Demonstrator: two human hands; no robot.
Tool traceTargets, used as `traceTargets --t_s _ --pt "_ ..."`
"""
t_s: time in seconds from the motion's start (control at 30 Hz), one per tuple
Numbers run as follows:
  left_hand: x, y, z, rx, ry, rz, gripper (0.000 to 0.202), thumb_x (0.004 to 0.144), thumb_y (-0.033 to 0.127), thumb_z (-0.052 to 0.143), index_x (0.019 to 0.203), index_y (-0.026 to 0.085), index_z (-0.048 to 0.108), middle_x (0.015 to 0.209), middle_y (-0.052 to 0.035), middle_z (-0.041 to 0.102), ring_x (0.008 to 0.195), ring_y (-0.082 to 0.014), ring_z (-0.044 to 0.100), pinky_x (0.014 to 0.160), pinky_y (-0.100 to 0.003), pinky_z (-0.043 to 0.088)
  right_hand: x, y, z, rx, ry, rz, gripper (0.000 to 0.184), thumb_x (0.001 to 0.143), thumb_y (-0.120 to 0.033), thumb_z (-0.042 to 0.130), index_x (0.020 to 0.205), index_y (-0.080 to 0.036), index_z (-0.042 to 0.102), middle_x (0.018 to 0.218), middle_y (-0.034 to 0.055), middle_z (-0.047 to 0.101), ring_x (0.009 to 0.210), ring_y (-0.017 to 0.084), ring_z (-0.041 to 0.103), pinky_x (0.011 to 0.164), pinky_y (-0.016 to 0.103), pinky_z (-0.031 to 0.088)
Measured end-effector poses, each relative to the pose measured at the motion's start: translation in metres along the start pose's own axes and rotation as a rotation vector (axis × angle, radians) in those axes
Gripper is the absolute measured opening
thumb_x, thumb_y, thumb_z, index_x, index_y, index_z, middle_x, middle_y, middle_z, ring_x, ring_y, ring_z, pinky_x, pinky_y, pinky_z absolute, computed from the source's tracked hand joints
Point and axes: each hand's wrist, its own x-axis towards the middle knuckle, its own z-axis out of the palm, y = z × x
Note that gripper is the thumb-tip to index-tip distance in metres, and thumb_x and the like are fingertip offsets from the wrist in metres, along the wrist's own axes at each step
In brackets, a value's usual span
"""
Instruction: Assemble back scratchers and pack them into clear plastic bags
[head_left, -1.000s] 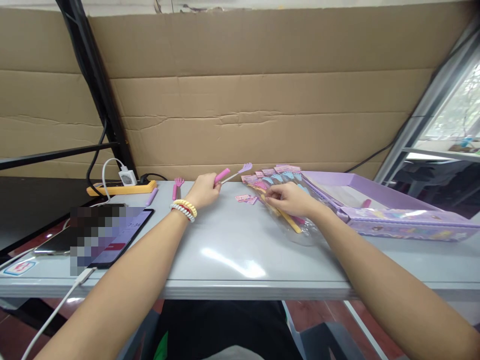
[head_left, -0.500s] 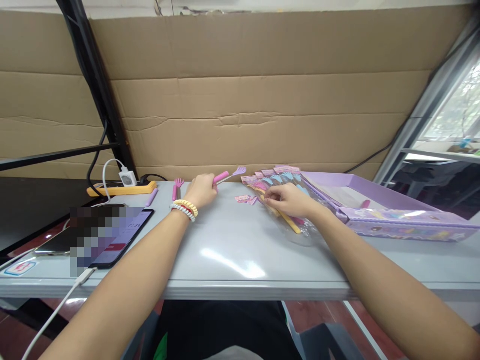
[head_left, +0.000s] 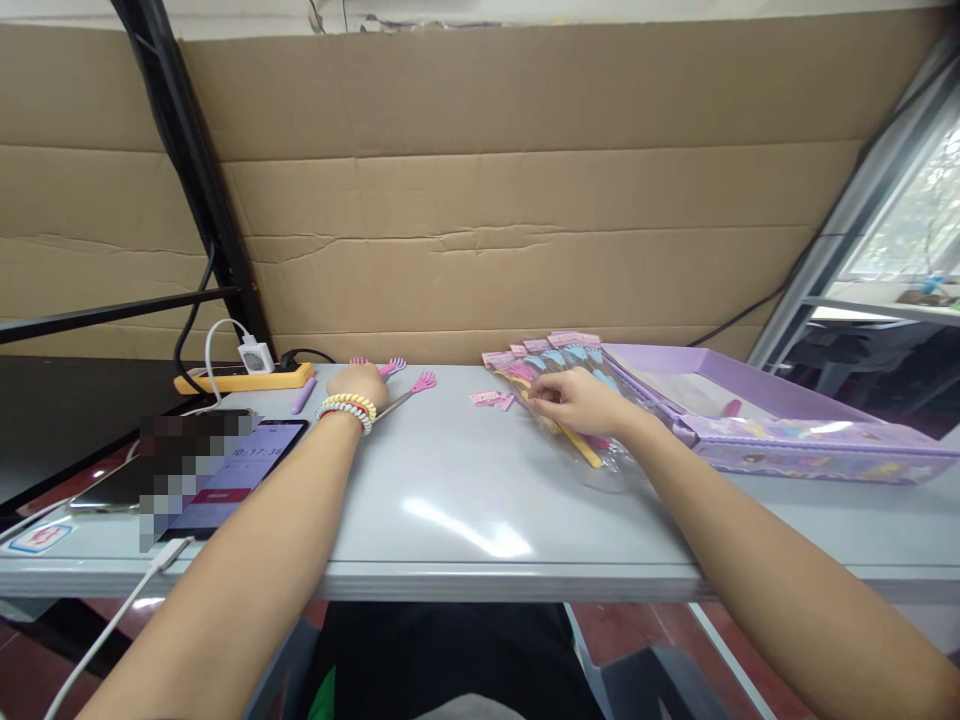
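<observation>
My left hand (head_left: 358, 384), back turned up, is low over the table's far left part with its fingers curled under and mostly hidden. A back scratcher with a pink hand-shaped head (head_left: 424, 382) and metal rod sticks out from beneath it. Beyond the knuckles show a purplish head (head_left: 393, 367) and another pink head (head_left: 358, 360). My right hand (head_left: 574, 400) has thumb and fingers pinched together, resting at the clear packets (head_left: 570, 352) of back scratchers with pink header cards. A yellow handle (head_left: 581, 447) lies below it; whatever the fingertips grip is hidden.
Small pink cards (head_left: 492, 399) lie left of the packets. An open lilac box (head_left: 810, 440) stands at right. To the left are a phone (head_left: 232, 470), a purple stick (head_left: 304, 396) and a yellow power strip (head_left: 247, 381). Cardboard (head_left: 480, 200) forms the back wall.
My left hand has moved left and slightly nearer, bringing the purple-headed back scratcher beside the pink one on the table. A pink head now points right from under it. My right hand has stayed put.
</observation>
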Motion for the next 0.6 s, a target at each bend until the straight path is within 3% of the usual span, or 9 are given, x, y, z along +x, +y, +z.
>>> traceTargets --t_s 0.2,0.33,0.47,0.6 --pt "-0.002 -0.001 -0.004 -0.013 0.031 0.0 0.042 0.075 0.021 0.051 0.115 0.011 0.06 0.112 -0.0217 0.064 0.103 -0.0334 0.06 0.078 -0.039 0.047 0.0 0.0 0.0 -0.001 -0.011 0.001 0.018 0.078 -0.032 0.051 0.076 -0.019 0.061 0.064 0.0005 0.063 0.058 0.014 0.053 0.058 0.027 0.039" --pt "-0.002 0.005 0.0 -0.088 0.051 0.161 0.039 0.073 0.03 0.052 0.107 0.013 0.062 0.109 -0.0216 0.064 0.099 -0.0327 0.061 0.079 -0.039 0.047 0.0 0.0 -0.001 0.003 -0.014 0.002 0.018 0.078 -0.033 0.05 0.076 -0.018 0.062 0.063 0.0009 0.062 0.058 0.014 0.053 0.058 0.028 0.039" --pt "0.001 0.012 0.009 -0.105 -0.013 0.304 0.033 0.072 0.038 0.053 0.091 0.015 0.066 0.103 -0.0191 0.066 0.099 -0.0328 0.06 0.092 -0.045 0.04 0.0 0.0 -0.001 0.005 -0.018 0.009 0.017 0.078 -0.032 0.052 0.077 -0.019 0.062 0.064 0.001 0.063 0.058 0.014 0.053 0.058 0.028 0.039" --pt "0.008 0.013 0.016 -0.078 -0.088 0.319 0.024 0.067 0.03 0.055 0.084 0.015 0.064 0.099 -0.0169 0.067 0.098 -0.0312 0.061 0.093 -0.045 0.039 0.0 0.0 -0.001 -0.001 -0.025 0.019 0.018 0.078 -0.033 0.052 0.077 -0.019 0.062 0.065 0.0005 0.063 0.059 0.014 0.054 0.058 0.027 0.04"
